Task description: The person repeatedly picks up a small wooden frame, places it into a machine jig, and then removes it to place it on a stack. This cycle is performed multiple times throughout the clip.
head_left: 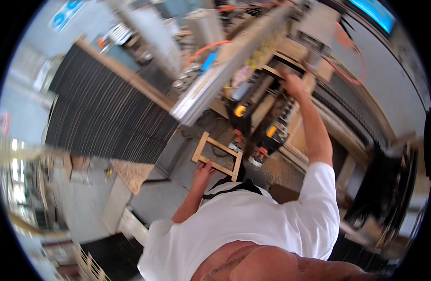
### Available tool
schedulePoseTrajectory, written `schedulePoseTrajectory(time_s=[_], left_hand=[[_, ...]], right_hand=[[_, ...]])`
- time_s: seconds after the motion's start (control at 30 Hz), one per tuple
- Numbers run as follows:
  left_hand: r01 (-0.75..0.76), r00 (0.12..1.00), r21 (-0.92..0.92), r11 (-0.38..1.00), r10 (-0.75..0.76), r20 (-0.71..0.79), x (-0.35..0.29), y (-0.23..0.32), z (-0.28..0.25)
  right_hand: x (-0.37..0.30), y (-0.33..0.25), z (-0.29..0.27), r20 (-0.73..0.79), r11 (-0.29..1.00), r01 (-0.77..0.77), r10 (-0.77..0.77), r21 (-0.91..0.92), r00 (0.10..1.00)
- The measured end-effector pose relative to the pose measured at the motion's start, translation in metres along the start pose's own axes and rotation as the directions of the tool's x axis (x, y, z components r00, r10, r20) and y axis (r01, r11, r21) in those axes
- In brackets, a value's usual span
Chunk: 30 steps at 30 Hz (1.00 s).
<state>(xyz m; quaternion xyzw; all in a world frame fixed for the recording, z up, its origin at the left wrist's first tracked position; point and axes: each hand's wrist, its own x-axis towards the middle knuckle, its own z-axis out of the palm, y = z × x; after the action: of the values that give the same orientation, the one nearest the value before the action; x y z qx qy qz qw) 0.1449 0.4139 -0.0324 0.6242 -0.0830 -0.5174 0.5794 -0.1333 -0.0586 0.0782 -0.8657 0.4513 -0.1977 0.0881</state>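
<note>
My left hand point(203, 174) is closed on the near edge of a small rectangular frame of pale wood point(217, 166), tilted in front of my waist. With my right arm stretched out, my right hand point(292, 85) is at the far end of the machine bed. Its fingers, partly hidden and slightly blurred, appear closed on the edge of a second wooden frame point(272, 71). Between my hands run machine rails with yellow-and-black clamp-like units point(271, 131) and red-tipped fittings.
A large stack of thin dark sheets point(107, 103) stands on the left. A long metal beam point(192, 105) slants across the machine. Orange air hoses point(208, 46) loop above it. On the right lie a black cable chain point(344, 110) and a bright screen point(374, 13). Sawdust point(283, 171) covers the near machine area.
</note>
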Motion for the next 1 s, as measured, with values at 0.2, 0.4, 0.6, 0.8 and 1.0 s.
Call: schedulePoseTrajectory(time_s=[0.2,0.4,0.6,0.8,1.0], left_hand=[[-0.31,0.944,0.17,0.935,0.324,-0.063,-0.007,0.022,-0.015],[-0.579,0.789,0.257,0.773,0.611,-0.062,-0.117,0.155,-0.05],[-0.791,0.511,0.284,0.542,0.84,-0.182,-0.232,0.305,-0.114],[-0.934,0.311,0.081,0.349,0.902,-0.298,-0.248,0.466,-0.272],[-0.874,0.437,0.058,0.483,0.832,-0.342,-0.184,0.622,-0.394]], right_hand=[[0.002,0.001,-0.009,0.024,0.999,0.046,-0.047,0.008,0.999],[-0.002,-0.002,-0.004,-0.027,0.996,0.042,-0.04,0.078,0.999],[-0.004,-0.024,-0.015,0.025,0.998,-0.06,0.059,0.025,0.998],[-0.012,-0.084,-0.034,-0.191,0.993,-0.099,0.086,-0.064,0.978],[-0.056,-0.204,-0.032,-0.472,0.951,0.09,0.063,0.295,0.879]])
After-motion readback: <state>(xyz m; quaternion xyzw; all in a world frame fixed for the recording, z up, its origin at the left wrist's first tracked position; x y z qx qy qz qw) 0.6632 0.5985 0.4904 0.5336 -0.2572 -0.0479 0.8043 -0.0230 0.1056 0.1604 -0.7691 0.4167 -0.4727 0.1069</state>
